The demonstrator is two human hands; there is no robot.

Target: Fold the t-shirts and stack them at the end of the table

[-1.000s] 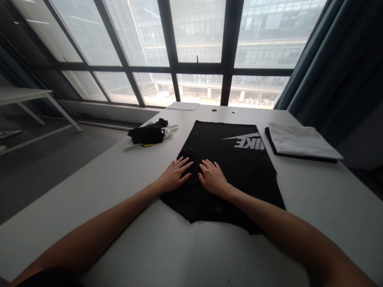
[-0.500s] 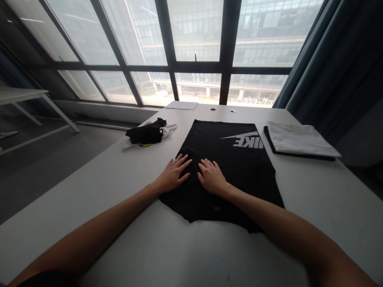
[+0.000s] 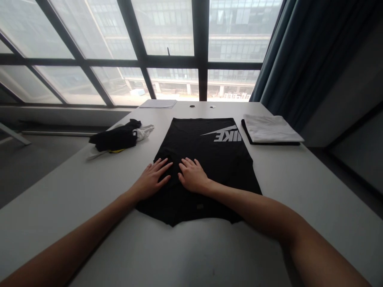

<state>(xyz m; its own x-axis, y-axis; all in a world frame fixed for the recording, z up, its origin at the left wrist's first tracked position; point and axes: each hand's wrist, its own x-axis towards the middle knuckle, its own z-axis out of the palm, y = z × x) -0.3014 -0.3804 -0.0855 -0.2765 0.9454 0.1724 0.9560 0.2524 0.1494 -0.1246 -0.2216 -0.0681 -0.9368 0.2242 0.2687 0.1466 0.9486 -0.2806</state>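
A black T-shirt lies spread out on the white table, its neckline toward me and its hem toward the window. White lettering and a swoosh show upside down near its far right corner. On the shirt's left edge rests my left hand, palm down with fingers spread. My right hand lies flat on the shirt just to the right of it, fingers stretched out and slightly apart. Neither hand grasps the cloth. Part of the shirt's right shoulder is hidden under my right forearm.
A crumpled heap of black and white clothes lies to the left. At the right sits a folded stack of white and black cloth. Papers lie at the table's far edge, before the window. A blue curtain hangs at right.
The view has turned to the right, so everything sits further left in the picture. Both hands remain flat on the shirt in nearly the same places.
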